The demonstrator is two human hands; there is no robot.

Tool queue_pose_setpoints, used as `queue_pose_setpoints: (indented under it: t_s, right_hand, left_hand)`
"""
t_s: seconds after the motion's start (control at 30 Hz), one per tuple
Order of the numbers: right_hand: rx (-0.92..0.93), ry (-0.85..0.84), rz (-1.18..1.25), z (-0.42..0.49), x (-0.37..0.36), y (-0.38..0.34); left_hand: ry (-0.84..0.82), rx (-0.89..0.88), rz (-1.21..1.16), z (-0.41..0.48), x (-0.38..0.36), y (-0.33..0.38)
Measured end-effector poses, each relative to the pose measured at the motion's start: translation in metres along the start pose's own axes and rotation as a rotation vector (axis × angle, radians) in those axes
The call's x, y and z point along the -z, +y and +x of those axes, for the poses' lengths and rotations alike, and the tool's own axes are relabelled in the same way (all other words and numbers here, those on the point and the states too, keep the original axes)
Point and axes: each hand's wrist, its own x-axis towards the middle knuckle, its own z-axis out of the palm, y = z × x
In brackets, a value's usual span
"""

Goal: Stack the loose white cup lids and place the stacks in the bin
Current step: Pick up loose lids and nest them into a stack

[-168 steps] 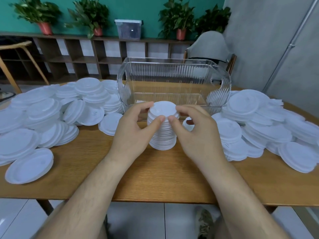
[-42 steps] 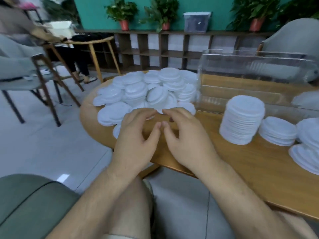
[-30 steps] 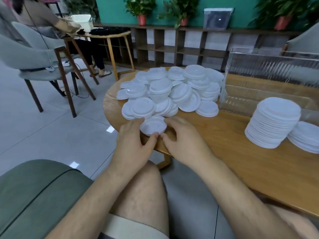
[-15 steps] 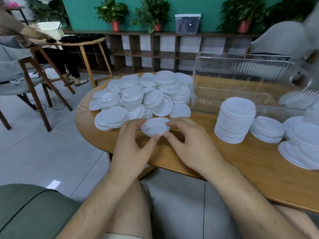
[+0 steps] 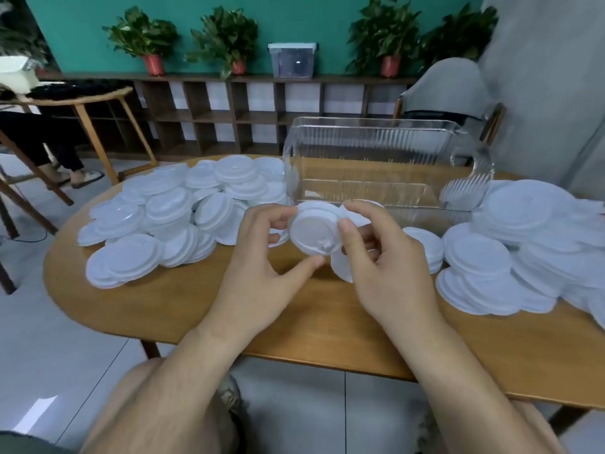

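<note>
Both hands hold up a small bunch of white cup lids (image 5: 313,231), tilted so the underside faces me, above the table's middle. My left hand (image 5: 262,257) grips its left rim; my right hand (image 5: 383,257) pinches its right rim with the thumb in front. Behind my right hand stands a tall stack of lids (image 5: 340,268), mostly hidden. The clear ribbed plastic bin (image 5: 386,149) stands just beyond, holding no lids. Loose lids lie in a heap on the left (image 5: 170,217) and another on the right (image 5: 523,250).
The wooden table (image 5: 294,316) has its front edge close to my knees. A grey chair (image 5: 448,90) stands behind the bin. A shelf with potted plants (image 5: 226,40) runs along the green wall. A person's legs (image 5: 49,142) and another table are at far left.
Both hands have lifted the lids off the left table edge and carried them right, toward the tall stack in front of the bin, tilting them up. The camera has swung right.
</note>
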Motion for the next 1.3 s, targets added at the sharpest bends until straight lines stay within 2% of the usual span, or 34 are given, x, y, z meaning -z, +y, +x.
queue_pose_setpoints:
  t_s: [0.3,0.5,0.83,1.1,1.3]
  right_hand:
    - [-0.03,0.134,0.056,0.013,0.03,0.016]
    - [-0.019,0.178,-0.066,0.029,0.036,0.028]
    - [-0.06,0.085,-0.167,0.036,0.031,0.049]
    - [-0.019,0.023,-0.104,0.033,0.03,0.051]
    - [0.009,-0.038,-0.119,0.03,0.028,0.061]
  left_hand:
    - [-0.133,-0.154,0.104,0.032,-0.038,0.006]
    - [-0.16,-0.195,0.126,0.064,-0.049,0.008]
    - [-0.114,-0.089,0.142,0.06,-0.065,-0.019]
    - [-0.097,-0.068,0.084,0.057,-0.071,-0.022]
    - [-0.171,-0.003,-0.035,0.048,-0.071,-0.031]
